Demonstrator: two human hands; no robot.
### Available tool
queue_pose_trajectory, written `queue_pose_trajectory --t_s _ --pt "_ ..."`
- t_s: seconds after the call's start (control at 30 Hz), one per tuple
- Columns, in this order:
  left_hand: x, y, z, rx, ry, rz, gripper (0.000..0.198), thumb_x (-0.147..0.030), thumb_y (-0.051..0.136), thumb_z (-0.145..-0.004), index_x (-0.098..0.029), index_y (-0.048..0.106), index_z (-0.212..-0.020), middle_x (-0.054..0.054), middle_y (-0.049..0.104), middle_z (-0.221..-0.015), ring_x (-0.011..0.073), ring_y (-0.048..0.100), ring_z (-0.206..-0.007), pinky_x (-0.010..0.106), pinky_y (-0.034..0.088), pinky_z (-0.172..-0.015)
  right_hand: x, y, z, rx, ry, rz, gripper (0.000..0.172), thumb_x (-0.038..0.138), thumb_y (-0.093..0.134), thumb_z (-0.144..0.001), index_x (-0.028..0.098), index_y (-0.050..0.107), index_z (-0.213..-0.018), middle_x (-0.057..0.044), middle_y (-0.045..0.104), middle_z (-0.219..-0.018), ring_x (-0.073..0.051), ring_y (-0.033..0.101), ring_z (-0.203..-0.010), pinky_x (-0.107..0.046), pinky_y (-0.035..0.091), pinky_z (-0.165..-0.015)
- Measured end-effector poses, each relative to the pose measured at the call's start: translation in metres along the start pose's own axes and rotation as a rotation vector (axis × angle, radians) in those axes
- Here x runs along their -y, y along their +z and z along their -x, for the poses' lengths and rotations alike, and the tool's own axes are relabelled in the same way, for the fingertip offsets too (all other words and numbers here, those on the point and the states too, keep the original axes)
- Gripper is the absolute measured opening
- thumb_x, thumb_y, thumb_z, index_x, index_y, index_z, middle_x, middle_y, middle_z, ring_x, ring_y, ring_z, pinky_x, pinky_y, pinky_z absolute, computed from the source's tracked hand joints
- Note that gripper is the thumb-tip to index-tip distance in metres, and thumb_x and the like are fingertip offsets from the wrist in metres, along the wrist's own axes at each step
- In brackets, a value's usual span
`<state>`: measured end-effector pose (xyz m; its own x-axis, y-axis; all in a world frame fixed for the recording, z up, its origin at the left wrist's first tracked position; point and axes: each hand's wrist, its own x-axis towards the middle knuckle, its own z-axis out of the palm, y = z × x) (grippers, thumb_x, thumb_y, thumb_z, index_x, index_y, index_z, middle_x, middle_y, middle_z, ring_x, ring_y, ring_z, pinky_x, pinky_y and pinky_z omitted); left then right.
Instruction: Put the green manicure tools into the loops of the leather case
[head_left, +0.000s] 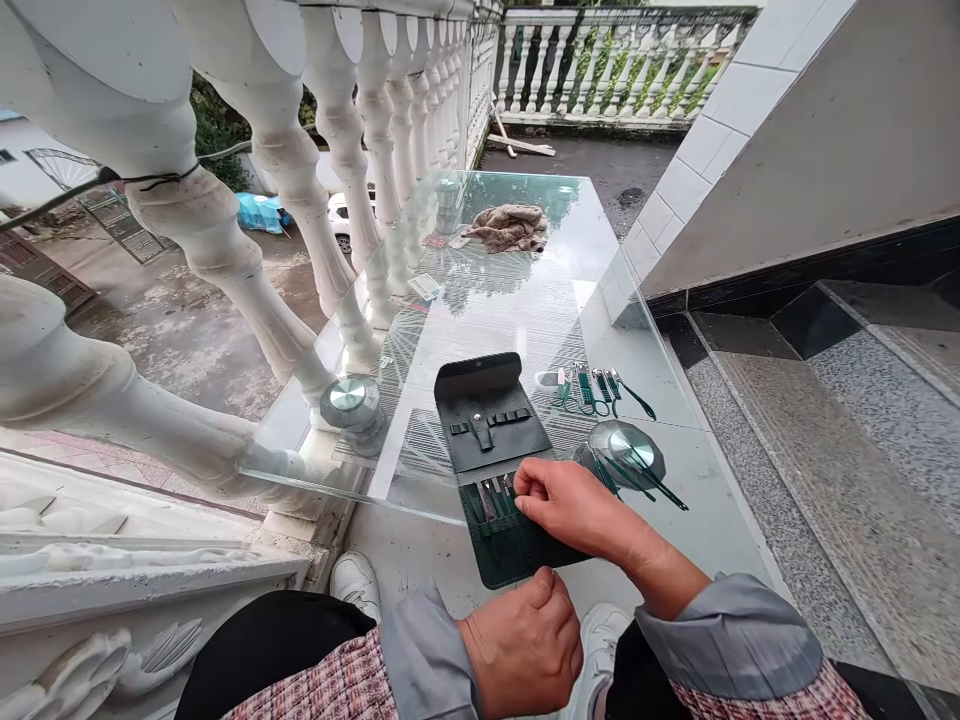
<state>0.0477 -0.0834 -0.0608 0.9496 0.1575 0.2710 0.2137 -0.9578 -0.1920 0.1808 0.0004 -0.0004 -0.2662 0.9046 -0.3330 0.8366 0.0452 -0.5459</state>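
Note:
A dark green manicure case (495,430) lies unfolded, its lower flap overhanging the near edge of the glass table. Several slim metal tools (491,497) stand in the slots of that flap. Over the flap's right side is my right hand (570,505), fingers pinched beside the tools; anything between the fingertips is hidden. My left hand (525,640) is closed just below the case's near edge, its thumb close to the flap, and its curled fingers hide whatever they grip. Nail clippers (581,382), scissors (566,400) and other small green-handled tools lie in a row beyond on the right.
More slim green tools (634,470) lie on the glass above a round metal-capped table leg (637,445). Farther back a crumpled brown cloth (510,228) rests on the glass table (420,470). A white balustrade (285,170) borders the left, stone steps (825,430) the right.

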Motion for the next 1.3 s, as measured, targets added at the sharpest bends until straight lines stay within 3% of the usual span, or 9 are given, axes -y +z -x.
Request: queue_pose_trajectory --t_s 0.2,0.37,0.47,0.7,1.13,1.3 --pt "0.001 -0.003 0.0 -0.037 0.006 -0.002 0.023 -0.017 0.043 -0.087 -0.007 0.064 -0.091 0.013 0.065 -0.088 0.0278 0.06 -0.089 0.045 0.041 -0.082 -0.005 -0.002 0.001 -0.036 -0.011 -0.023 0.005 0.02 0.05 -0.073 0.022 0.053 -0.07 0.004 0.055 -0.059 -0.012 0.046 -0.058 -0.023 0.03 -0.055" --pt "0.005 -0.013 -0.001 -0.083 0.035 -0.027 0.026 -0.017 0.041 -0.089 -0.006 0.063 -0.097 0.017 0.063 -0.102 0.0279 0.059 -0.095 0.044 0.043 -0.083 -0.006 -0.009 0.007 -0.066 -0.026 -0.036 0.009 0.023 0.05 -0.075 0.021 0.053 -0.067 0.003 0.054 -0.06 -0.012 0.045 -0.059 -0.023 0.031 -0.055" --pt "0.008 -0.016 -0.001 -0.104 -0.024 -0.102 0.028 -0.02 0.042 -0.089 -0.005 0.062 -0.101 0.02 0.061 -0.109 0.03 0.058 -0.101 0.047 0.041 -0.089 -0.01 -0.008 0.009 -0.062 -0.039 -0.036 0.008 0.023 0.051 -0.074 0.021 0.055 -0.068 0.003 0.054 -0.061 -0.012 0.046 -0.06 -0.024 0.033 -0.056" --pt "0.007 -0.011 0.001 -0.126 -0.187 -0.209 0.033 -0.021 0.041 -0.087 -0.003 0.06 -0.107 0.02 0.062 -0.11 0.0322 0.059 -0.101 0.046 0.044 -0.086 -0.021 0.005 0.009 -0.042 -0.134 -0.082 0.014 0.018 0.052 -0.073 0.023 0.061 -0.083 0.0 0.06 -0.08 -0.013 0.051 -0.071 -0.026 0.039 -0.066" --pt "0.008 -0.01 0.002 -0.107 -0.161 -0.212 0.034 -0.019 0.038 -0.087 -0.003 0.059 -0.107 0.021 0.062 -0.109 0.0284 0.062 -0.092 0.042 0.045 -0.08 -0.018 0.004 0.008 -0.029 -0.148 -0.077 0.013 0.018 0.053 -0.074 0.021 0.06 -0.084 0.001 0.056 -0.071 -0.012 0.05 -0.067 -0.025 0.038 -0.064" --pt "0.008 -0.007 0.003 -0.114 -0.181 -0.238 0.034 -0.019 0.038 -0.087 -0.002 0.057 -0.11 0.022 0.06 -0.112 0.0294 0.059 -0.101 0.047 0.04 -0.091 -0.019 0.004 0.011 -0.049 -0.232 -0.078 0.014 0.017 0.052 -0.074 0.021 0.062 -0.081 0.0 0.06 -0.077 -0.013 0.053 -0.07 -0.025 0.04 -0.067"
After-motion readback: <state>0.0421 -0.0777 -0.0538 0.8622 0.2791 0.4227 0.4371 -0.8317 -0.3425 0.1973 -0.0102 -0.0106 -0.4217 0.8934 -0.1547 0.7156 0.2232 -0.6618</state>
